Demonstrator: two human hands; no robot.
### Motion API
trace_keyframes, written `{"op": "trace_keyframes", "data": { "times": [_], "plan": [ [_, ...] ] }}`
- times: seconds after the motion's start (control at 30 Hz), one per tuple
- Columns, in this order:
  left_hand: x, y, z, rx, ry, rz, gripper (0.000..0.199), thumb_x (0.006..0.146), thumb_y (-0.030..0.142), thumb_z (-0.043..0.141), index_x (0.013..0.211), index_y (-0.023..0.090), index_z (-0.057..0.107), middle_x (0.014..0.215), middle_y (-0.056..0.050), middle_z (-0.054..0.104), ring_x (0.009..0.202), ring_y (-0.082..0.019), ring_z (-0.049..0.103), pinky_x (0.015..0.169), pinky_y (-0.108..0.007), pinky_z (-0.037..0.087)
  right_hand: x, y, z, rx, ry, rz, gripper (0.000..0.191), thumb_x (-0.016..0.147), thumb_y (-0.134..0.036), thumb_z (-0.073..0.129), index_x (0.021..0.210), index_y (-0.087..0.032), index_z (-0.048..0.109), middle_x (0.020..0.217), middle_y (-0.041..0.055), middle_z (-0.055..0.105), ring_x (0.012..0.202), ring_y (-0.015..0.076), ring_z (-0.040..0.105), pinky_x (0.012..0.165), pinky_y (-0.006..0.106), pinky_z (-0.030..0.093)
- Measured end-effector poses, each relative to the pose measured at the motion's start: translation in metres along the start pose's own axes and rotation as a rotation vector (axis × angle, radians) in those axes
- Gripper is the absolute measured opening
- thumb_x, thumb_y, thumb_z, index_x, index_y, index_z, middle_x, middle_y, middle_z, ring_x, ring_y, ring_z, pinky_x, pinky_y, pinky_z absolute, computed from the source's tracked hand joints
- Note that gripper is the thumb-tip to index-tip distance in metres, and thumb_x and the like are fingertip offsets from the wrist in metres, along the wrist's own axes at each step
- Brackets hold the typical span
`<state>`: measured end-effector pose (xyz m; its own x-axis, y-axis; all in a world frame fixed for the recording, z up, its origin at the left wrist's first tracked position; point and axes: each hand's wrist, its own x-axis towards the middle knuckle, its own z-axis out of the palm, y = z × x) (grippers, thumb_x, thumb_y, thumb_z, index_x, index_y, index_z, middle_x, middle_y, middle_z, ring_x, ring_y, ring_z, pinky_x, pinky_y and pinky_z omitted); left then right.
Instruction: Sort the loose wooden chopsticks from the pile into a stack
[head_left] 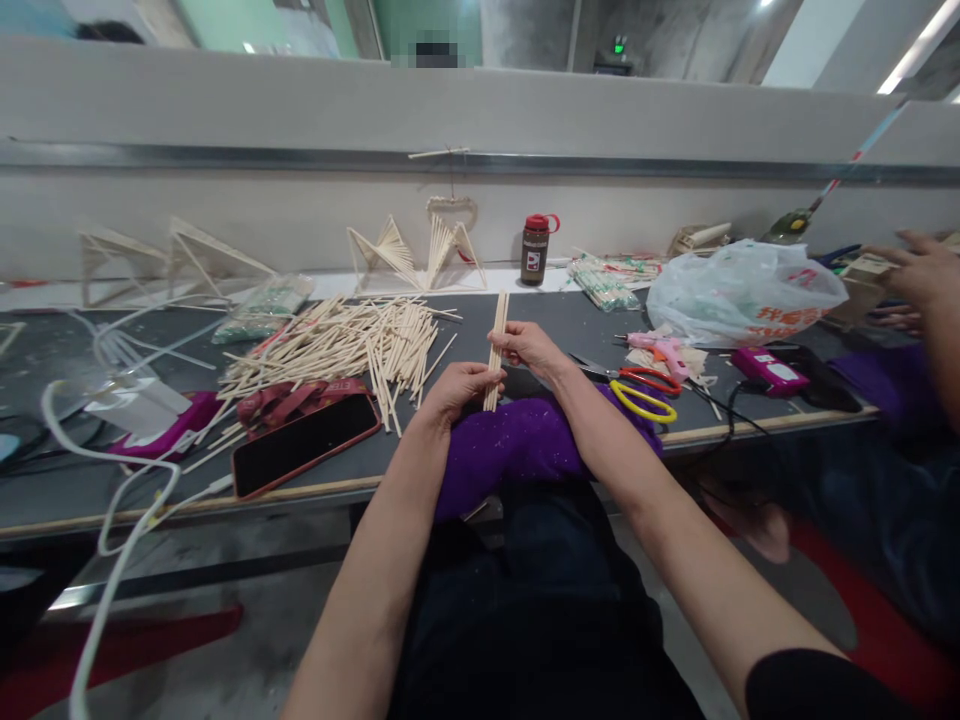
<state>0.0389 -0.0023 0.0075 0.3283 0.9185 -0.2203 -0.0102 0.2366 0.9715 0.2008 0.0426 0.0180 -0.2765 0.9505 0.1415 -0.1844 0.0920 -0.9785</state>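
Both my hands grip a small bundle of thin wooden sticks (499,318), held nearly upright above the bench edge. My left hand (466,388) closes on the lower part of the bundle. Higher up, my right hand (525,345) pinches it between thumb and fingers. Beneath my hands a purple cloth (510,445) hangs over the edge. A large loose pile of wooden sticks (352,345) spreads to the left of my hands. Scissors with red and yellow handles (643,398) lie just right of my right forearm.
A phone (306,445) and white cables (124,520) lie at left. Stick models (416,255) and a red-capped bottle (534,250) stand at the back. On the right are a pink glue gun (660,352), a plastic bag (742,292) and another person's hand (926,270).
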Motion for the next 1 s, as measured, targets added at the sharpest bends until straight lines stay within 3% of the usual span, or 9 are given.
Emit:
{"op": "trace_keyframes", "data": {
  "times": [0.2, 0.4, 0.6, 0.83, 1.0],
  "plan": [
    [0.0002, 0.0012, 0.0010, -0.074, 0.042, 0.000, 0.036, 0.056, 0.035, 0.082, 0.079, 0.009, 0.071, 0.067, -0.009, 0.070, 0.057, -0.016, 0.064, 0.056, -0.026, 0.049, 0.0014, -0.0002, -0.0012, 0.028, 0.084, 0.007, 0.026, 0.063, -0.033, 0.079, 0.070, -0.013, 0.064, 0.056, -0.0020, 0.057, 0.043, 0.0039, 0.043, 0.037, 0.017, 0.031],
    [0.0017, -0.0002, -0.0018, -0.123, -0.001, 0.009, 0.031, 0.066, 0.032, 0.077, 0.086, 0.008, 0.071, 0.067, -0.009, 0.070, 0.056, -0.015, 0.064, 0.057, -0.027, 0.051, -0.0009, -0.0054, -0.0038, 0.071, 0.066, 0.063, 0.024, 0.064, -0.029, 0.079, 0.074, -0.012, 0.067, 0.061, -0.0009, 0.061, 0.047, 0.0042, 0.048, 0.043, 0.016, 0.042],
    [0.0004, 0.0005, -0.0020, -0.126, -0.028, -0.003, 0.028, 0.070, 0.031, 0.073, 0.086, 0.008, 0.071, 0.069, -0.010, 0.070, 0.057, -0.016, 0.065, 0.058, -0.027, 0.052, -0.0004, -0.0052, -0.0058, 0.063, 0.041, 0.073, 0.024, 0.064, -0.027, 0.079, 0.078, -0.012, 0.067, 0.061, -0.0012, 0.061, 0.046, 0.0047, 0.050, 0.045, 0.017, 0.044],
    [0.0009, -0.0006, 0.0007, -0.054, 0.051, 0.005, 0.030, 0.059, 0.031, 0.081, 0.075, 0.009, 0.070, 0.066, -0.008, 0.069, 0.052, -0.013, 0.062, 0.054, -0.026, 0.050, -0.0016, -0.0045, -0.0041, -0.142, 0.098, 0.000, 0.027, 0.070, -0.034, 0.076, 0.064, -0.012, 0.061, 0.048, -0.0018, 0.055, 0.041, 0.0061, 0.047, 0.040, 0.017, 0.040],
    [0.0000, 0.0024, 0.0020, -0.035, 0.091, 0.052, 0.036, 0.053, 0.036, 0.084, 0.072, 0.010, 0.068, 0.062, -0.006, 0.067, 0.050, -0.012, 0.060, 0.051, -0.025, 0.047, -0.0018, -0.0071, -0.0066, -0.019, 0.028, 0.047, 0.020, 0.066, -0.026, 0.077, 0.075, -0.012, 0.066, 0.059, 0.0001, 0.062, 0.051, 0.0073, 0.055, 0.047, 0.017, 0.048]
  ]
}}
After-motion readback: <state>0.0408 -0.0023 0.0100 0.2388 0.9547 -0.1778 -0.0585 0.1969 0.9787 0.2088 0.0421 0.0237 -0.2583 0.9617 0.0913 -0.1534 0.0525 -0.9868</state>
